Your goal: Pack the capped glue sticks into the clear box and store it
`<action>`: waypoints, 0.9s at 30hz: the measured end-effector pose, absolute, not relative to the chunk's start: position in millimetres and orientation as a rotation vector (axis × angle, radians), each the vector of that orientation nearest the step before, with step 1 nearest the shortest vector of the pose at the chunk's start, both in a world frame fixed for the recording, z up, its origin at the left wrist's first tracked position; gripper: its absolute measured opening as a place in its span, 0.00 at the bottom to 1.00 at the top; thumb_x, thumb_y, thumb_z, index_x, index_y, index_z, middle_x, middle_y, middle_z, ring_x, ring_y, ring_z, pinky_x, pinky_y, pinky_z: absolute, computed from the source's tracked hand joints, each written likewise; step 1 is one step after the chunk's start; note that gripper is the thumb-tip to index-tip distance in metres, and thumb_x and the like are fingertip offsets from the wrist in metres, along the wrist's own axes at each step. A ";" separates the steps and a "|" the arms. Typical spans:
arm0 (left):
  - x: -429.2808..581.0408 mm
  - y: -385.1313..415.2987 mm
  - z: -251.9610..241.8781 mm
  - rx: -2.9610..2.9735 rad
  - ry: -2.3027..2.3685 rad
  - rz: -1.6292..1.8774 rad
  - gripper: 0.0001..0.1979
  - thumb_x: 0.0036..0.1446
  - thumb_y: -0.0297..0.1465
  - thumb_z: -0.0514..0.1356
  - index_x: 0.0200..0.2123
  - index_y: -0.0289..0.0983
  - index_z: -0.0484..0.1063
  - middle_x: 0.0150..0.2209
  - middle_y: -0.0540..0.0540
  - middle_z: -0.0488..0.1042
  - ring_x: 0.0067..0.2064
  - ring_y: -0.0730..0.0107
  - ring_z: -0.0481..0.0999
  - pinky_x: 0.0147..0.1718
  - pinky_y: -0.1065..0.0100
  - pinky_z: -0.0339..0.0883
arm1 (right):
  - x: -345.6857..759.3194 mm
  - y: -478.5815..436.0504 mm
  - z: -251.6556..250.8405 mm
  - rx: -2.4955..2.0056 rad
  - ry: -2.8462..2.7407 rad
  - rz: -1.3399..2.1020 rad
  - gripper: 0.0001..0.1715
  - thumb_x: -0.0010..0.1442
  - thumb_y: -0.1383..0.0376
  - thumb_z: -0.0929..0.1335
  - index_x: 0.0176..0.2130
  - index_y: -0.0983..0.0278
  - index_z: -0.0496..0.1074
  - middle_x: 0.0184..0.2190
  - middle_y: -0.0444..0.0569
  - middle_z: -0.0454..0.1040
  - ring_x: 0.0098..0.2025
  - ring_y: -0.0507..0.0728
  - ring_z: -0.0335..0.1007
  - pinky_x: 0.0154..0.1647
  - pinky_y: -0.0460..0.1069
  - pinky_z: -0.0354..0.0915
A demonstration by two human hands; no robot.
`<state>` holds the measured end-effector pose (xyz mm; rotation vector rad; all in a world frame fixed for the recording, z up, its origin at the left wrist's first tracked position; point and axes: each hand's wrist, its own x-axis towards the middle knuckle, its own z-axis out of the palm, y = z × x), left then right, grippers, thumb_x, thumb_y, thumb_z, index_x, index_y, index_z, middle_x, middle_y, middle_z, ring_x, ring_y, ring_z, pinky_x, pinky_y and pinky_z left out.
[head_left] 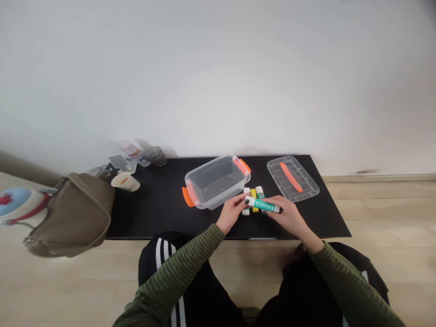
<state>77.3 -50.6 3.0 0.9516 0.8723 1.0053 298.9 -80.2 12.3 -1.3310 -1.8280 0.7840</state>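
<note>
Between both hands I hold a green-and-white glue stick (264, 205), lying nearly level above the table. My left hand (232, 211) pinches its white left end with thumb and fingers. My right hand (284, 212) is closed on the right end. Beneath and behind it, more sticks lie side by side on the black table: a white-capped one (247, 190), a yellow one (254, 193) and another white-and-green one (260, 190); the held stick partly covers them. Just beyond my left hand stands a clear plastic box (211, 200) without its lid, with orange side latches.
The clear lid (308, 182) with an orange handle lies at the table's right. Along the left are a paper cup (131, 183) of brown drink, a grey crumpled-looking object (156, 156), a spray bottle (132, 151) and a brown bag (76, 213). A white wall rises behind the black table (153, 218).
</note>
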 end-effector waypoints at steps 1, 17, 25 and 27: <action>77.1 -50.9 3.5 0.970 0.879 1.004 0.23 0.51 0.41 0.69 0.48 0.35 0.78 0.48 0.40 0.79 0.46 0.59 0.78 0.51 0.57 0.70 | 299.0 -80.2 12.3 -1.342 -1.817 0.810 0.22 0.56 0.66 0.70 0.51 0.56 0.77 0.46 0.49 0.77 0.45 0.58 0.74 0.48 0.53 0.69; 73.8 -56.4 20.3 1.324 0.904 1.076 0.17 0.56 0.37 0.65 0.48 0.38 0.78 0.51 0.40 0.77 0.51 0.57 0.75 0.53 0.59 0.68 | 287.3 -80.8 16.4 -1.439 -1.825 0.975 0.23 0.53 0.64 0.71 0.50 0.58 0.77 0.43 0.47 0.80 0.35 0.55 0.72 0.38 0.49 0.67; 7.9 -30.5 71.2 1.867 1.323 1.456 0.15 0.61 0.34 0.59 0.50 0.41 0.74 0.53 0.43 0.75 0.56 0.60 0.72 0.60 0.56 0.61 | 275.0 -76.0 11.6 -1.445 -1.841 0.962 0.23 0.61 0.56 0.67 0.53 0.61 0.75 0.35 0.46 0.79 0.28 0.52 0.69 0.31 0.46 0.66; -28.1 -8.4 71.8 1.869 1.603 1.561 0.16 0.61 0.34 0.58 0.51 0.39 0.73 0.55 0.41 0.73 0.58 0.59 0.70 0.61 0.56 0.59 | 274.1 -73.7 6.8 -1.425 -1.775 1.001 0.22 0.62 0.54 0.66 0.51 0.62 0.75 0.36 0.47 0.79 0.31 0.53 0.71 0.33 0.47 0.67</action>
